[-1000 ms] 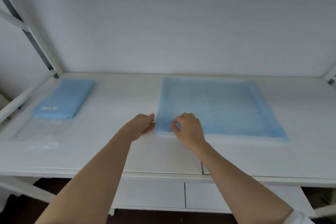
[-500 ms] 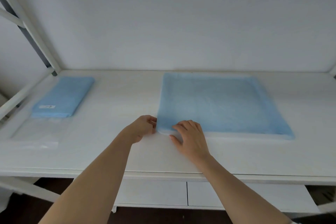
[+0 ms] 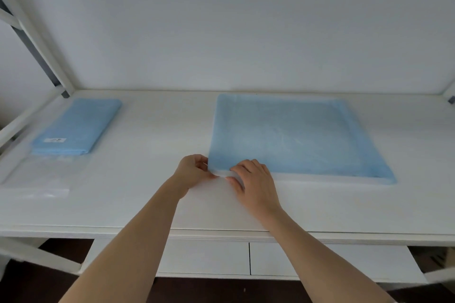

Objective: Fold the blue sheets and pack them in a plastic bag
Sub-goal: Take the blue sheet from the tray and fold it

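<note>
A large blue sheet [image 3: 293, 135] with a white near border lies spread flat on the white table [image 3: 157, 204], right of centre. At its near left corner my left hand [image 3: 192, 171] pinches the corner's edge. My right hand [image 3: 253, 179] is just beside it, fingers curled onto the white border and thumb underneath, pinching it. A folded blue sheet [image 3: 78, 125] with a small white label sits at the far left inside a clear plastic bag [image 3: 39, 179], whose empty part extends toward me.
White shelf-frame bars [image 3: 37, 39] slant up at the left and a bracket [image 3: 450, 96] shows at the far right. A white wall closes the back of the table. Drawer fronts [image 3: 204, 256] sit below the table's front edge.
Both hands have closed in on the sheet's near left corner. The right hand's thumb has slipped under the white border. The view has shifted slightly.
</note>
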`<action>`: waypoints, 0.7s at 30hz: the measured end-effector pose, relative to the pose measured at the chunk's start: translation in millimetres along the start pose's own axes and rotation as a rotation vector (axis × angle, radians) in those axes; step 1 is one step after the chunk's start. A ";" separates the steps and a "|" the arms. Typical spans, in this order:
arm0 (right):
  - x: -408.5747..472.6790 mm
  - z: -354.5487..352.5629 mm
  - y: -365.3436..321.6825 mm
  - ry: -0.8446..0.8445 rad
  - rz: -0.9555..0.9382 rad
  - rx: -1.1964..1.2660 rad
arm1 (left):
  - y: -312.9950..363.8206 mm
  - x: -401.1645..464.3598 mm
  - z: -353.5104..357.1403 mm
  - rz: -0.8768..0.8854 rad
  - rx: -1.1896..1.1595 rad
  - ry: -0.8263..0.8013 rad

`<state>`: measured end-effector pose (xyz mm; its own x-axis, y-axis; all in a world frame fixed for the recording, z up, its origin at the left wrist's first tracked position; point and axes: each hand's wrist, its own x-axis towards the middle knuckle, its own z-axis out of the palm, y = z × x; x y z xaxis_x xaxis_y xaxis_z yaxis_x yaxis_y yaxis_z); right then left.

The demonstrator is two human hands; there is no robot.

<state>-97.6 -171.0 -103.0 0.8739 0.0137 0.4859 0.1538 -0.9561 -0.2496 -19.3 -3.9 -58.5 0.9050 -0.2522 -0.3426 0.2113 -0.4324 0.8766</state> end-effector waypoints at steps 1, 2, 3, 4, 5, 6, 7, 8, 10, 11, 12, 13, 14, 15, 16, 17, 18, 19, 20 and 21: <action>-0.1 -0.4 -0.3 0.009 0.001 0.000 | -0.6 -0.2 0.3 0.010 0.009 0.009; 0.0 -0.7 -0.3 0.018 0.002 -0.002 | -1.2 -0.3 0.4 0.016 0.015 0.014; -0.1 -0.8 -0.4 0.027 0.004 -0.004 | -1.4 -0.7 0.4 0.022 0.019 0.016; -0.1 -0.7 -0.2 0.035 0.005 -0.007 | -1.8 -0.6 0.3 0.025 0.026 0.016; -0.3 -0.4 0.2 0.041 0.007 -0.007 | -2.1 -1.1 0.2 0.027 0.033 0.013; -0.5 -0.3 0.5 0.048 0.007 -0.008 | -2.3 -1.6 0.3 0.027 0.036 0.012; -0.6 0.0 1.1 0.054 0.005 -0.009 | -2.4 -2.1 0.4 0.028 0.033 0.012; -0.9 0.0 1.2 0.059 0.003 -0.010 | -2.5 -2.9 0.6 0.030 0.027 0.014; -0.8 -0.5 1.3 0.064 -0.001 -0.008 | -2.9 -4.0 1.4 0.034 0.001 0.020; -0.7 -0.9 1.1 0.066 0.000 -0.007 | -2.4 -5.2 1.8 0.035 -0.017 0.022; -0.5 -1.2 1.0 0.070 0.001 -0.007 | -1.9 -6.1 1.8 0.032 -0.033 0.024; -0.5 -1.3 0.8 0.076 0.001 -0.009 | -1.5 -6.7 1.8 0.028 -0.044 0.026; -0.6 -1.4 0.8 0.082 -0.001 -0.011 | -1.4 -6.7 1.4 0.024 -0.048 0.027; -0.7 -1.6 0.6 0.087 -0.003 -0.011 | -1.5 -6.8 1.0 0.022 -0.050 0.024; -0.7 -1.7 0.6 0.090 -0.004 -0.011 | -1.5 -6.9 0.6 0.022 -0.051 0.017; -0.8 -1.9 0.6 0.093 -0.004 -0.010 | -1.7 -7.1 0.0 0.023 -0.055 0.009; -0.7 -2.1 0.5 0.097 -0.005 -0.011 | -2.1 -6.9 -0.7 0.024 -0.059 0.003; -0.7 -2.2 0.5 0.100 -0.005 -0.010 | -2.4 -6.8 -1.3 0.024 -0.063 -0.002; -0.7 -2.5 0.2 0.100 -0.005 -0.010 | -2.6 -6.8 -2.0 0.024 -0.066 -0.006; -0.7 -2.7 0.0 0.097 -0.005 -0.011 | -2.5 -7.0 -2.5 0.023 -0.070 -0.011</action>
<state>-99.4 -171.8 -101.0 0.8243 -0.0095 0.5660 0.1527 -0.9591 -0.2384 -25.3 1.1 -57.4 0.9058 -0.2715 -0.3254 0.2161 -0.3646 0.9057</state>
